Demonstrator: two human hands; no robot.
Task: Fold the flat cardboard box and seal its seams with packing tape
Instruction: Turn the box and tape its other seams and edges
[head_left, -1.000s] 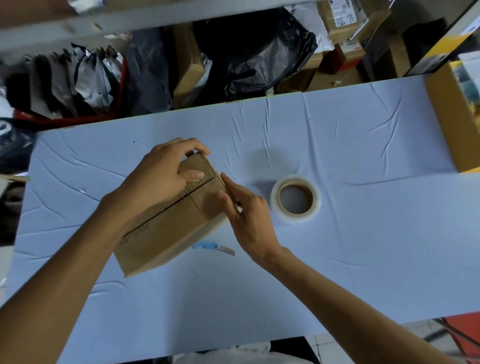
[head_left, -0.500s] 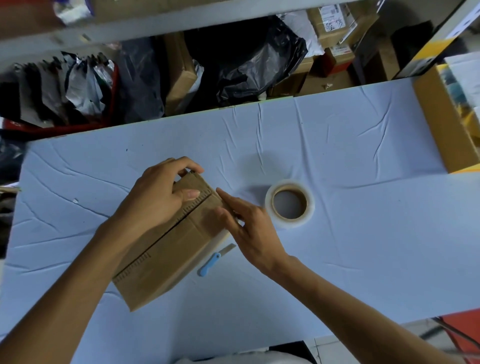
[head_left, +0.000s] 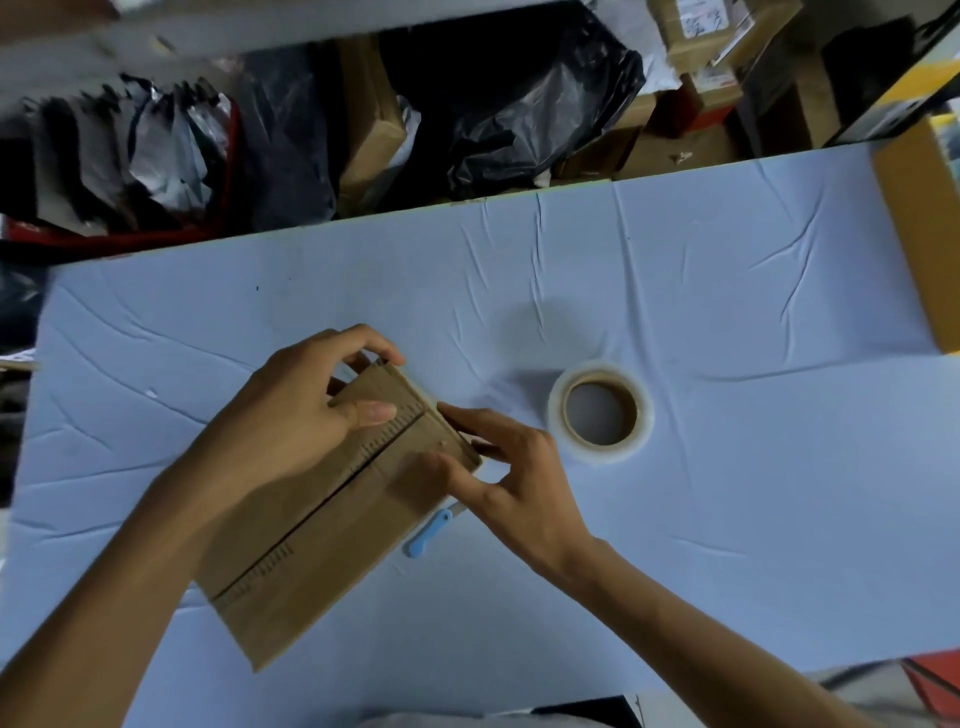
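Observation:
A small brown cardboard box (head_left: 311, 561) lies slanted on the pale blue table (head_left: 727, 519), its two top flaps meeting in a dark seam that runs along its length. My left hand (head_left: 291, 415) grips the box's far end, thumb pressed on the top flap near the seam. My right hand (head_left: 514, 478) holds the far right corner of the box, fingers on its top and end face. A roll of clear packing tape (head_left: 601, 410) lies flat on the table just right of my right hand.
A small blue-handled cutter (head_left: 428, 532) lies on the table against the box's right side, partly under my right hand. A cardboard carton (head_left: 914, 234) stands at the table's right edge. Bags and boxes crowd the space beyond the far edge.
The box has shifted a little toward me and to the left with both hands on it. My right thumb has moved onto the box's top corner. The cutter has turned.

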